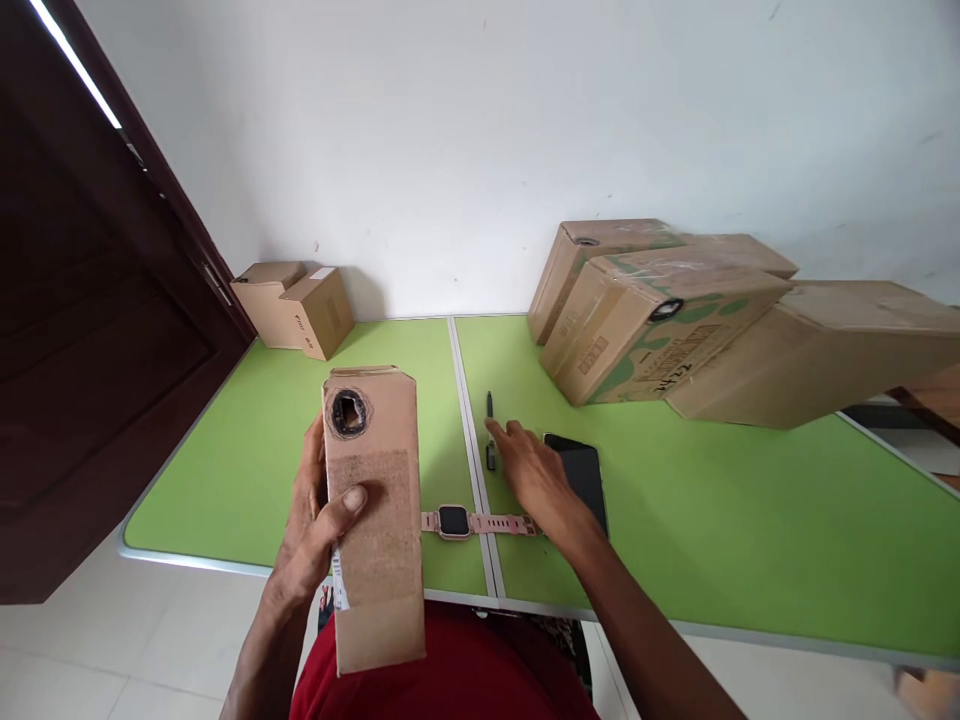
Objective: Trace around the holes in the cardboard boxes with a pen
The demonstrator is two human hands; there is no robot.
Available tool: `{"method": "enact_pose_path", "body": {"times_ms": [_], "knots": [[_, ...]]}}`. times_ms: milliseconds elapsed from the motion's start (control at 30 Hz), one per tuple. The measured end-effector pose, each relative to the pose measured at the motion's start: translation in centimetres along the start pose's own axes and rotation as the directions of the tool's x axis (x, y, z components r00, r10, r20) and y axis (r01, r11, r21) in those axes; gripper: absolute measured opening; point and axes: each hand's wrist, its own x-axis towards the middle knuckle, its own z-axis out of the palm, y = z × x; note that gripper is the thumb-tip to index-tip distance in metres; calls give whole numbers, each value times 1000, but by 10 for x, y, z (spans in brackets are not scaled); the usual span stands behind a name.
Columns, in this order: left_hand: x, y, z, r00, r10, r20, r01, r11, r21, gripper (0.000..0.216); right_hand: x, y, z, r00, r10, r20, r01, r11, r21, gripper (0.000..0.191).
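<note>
My left hand is wrapped round a narrow cardboard box, its thumb pressed on the front face. Near the box's top is a hole with a dark, scribbled-looking rim. My right hand is low over the green table, fingertips at the middle of a dark pen; its thumb is hidden. Below and left of that hand lies a pink-strapped smartwatch, partly behind the box. A black flat object, perhaps a phone or a case, sits under and beside my right wrist.
Two small cartons stand at the table's back left. Several larger cartons are grouped at the back right against the white wall. A pale seam runs across the green table. A dark door is at left.
</note>
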Motion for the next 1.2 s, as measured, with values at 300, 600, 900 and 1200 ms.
{"method": "enact_pose_path", "body": {"times_ms": [300,600,900,1200], "knots": [[0,1,7,998,-41,48,42,999,-32,122,57,21,-6,972,-232,44,235,967,-94,30],[3,-8,-2,997,-17,81,19,999,-27,121,44,65,-37,886,-45,-461,267,864,427,14],[-5,-5,20,962,-29,273,57,994,-93,124,-52,-30,-150,621,439,-650,744,-68,665,7],[-13,-1,28,955,7,298,16,997,-75,119,-99,-65,-134,633,331,-700,710,111,695,17]]}}
